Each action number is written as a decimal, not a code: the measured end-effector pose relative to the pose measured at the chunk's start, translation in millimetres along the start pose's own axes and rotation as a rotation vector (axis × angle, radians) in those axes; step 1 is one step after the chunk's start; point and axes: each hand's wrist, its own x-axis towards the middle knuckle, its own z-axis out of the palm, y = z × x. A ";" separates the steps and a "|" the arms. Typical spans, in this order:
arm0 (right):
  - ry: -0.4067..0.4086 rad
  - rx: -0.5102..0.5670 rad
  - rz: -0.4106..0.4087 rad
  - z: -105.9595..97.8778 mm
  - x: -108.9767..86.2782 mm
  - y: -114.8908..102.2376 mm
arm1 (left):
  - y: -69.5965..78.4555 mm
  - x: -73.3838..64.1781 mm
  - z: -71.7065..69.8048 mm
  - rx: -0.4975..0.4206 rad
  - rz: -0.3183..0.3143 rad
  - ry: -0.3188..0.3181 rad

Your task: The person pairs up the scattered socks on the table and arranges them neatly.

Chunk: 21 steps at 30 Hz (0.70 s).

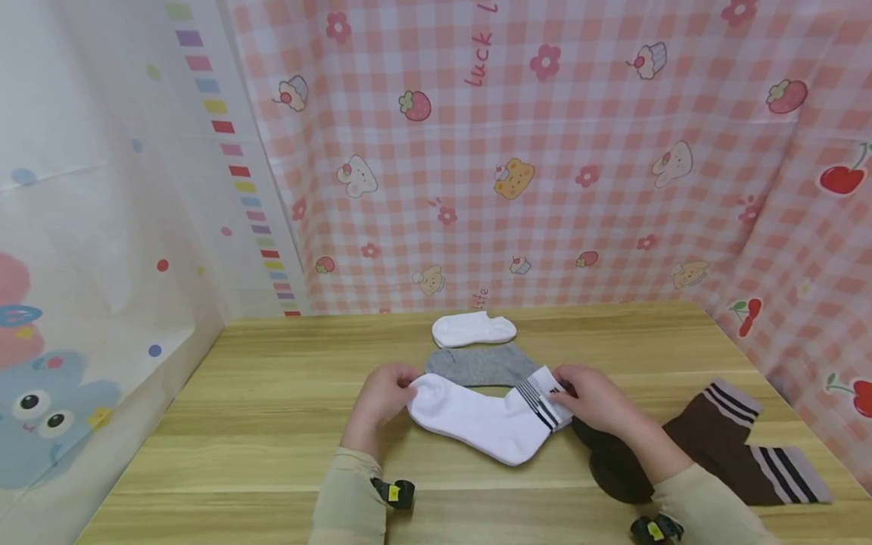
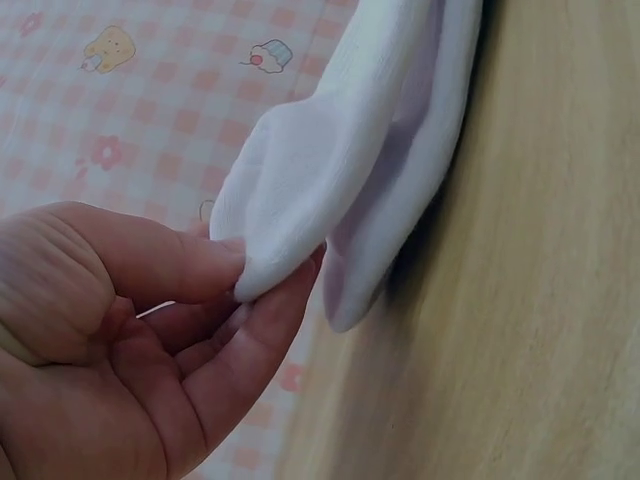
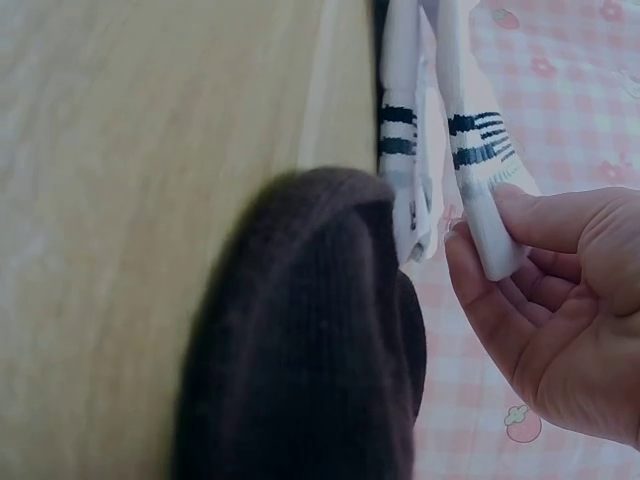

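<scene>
A white sock (image 1: 470, 416) with black stripes at its cuff is stretched sideways between both hands in the head view. My left hand (image 1: 381, 395) pinches its toe between thumb and fingers. At the other end, the cuff is pinched by my right hand (image 1: 594, 393). A second white sock (image 2: 430, 190) lies just below the held one in the left wrist view, close along the table; its striped cuff (image 3: 397, 150) shows in the right wrist view. Dark brown socks (image 1: 711, 439) with striped cuffs lie to the right, partly covered by my right forearm.
Behind the held sock lies a grey sock (image 1: 480, 365), and beyond that white low-cut socks (image 1: 470, 331). All rest on a wooden table (image 1: 272, 439). A pink checked curtain (image 1: 436, 151) hangs along the back edge, with a pale patterned curtain (image 1: 102, 189) at left.
</scene>
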 end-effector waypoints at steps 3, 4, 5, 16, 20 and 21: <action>-0.011 -0.019 -0.002 0.6 0.9 0.8 | -0.2 1.0 0.7 0.019 -0.011 0.001; -0.014 -0.024 -0.007 0.8 1.2 1.0 | -0.6 1.4 1.1 0.028 -0.011 0.004; -0.016 -0.029 -0.012 1.0 1.5 1.5 | -1.0 1.8 1.4 0.035 -0.010 0.007; -0.048 -0.084 0.036 3.7 2.8 5.1 | -4.0 3.8 5.9 0.094 -0.011 0.026; -0.062 -0.103 0.053 5.1 2.8 5.9 | -3.7 3.4 6.6 0.116 -0.005 0.031; -0.062 -0.107 0.055 5.5 2.7 6.1 | -4.0 3.7 6.8 0.120 -0.006 0.031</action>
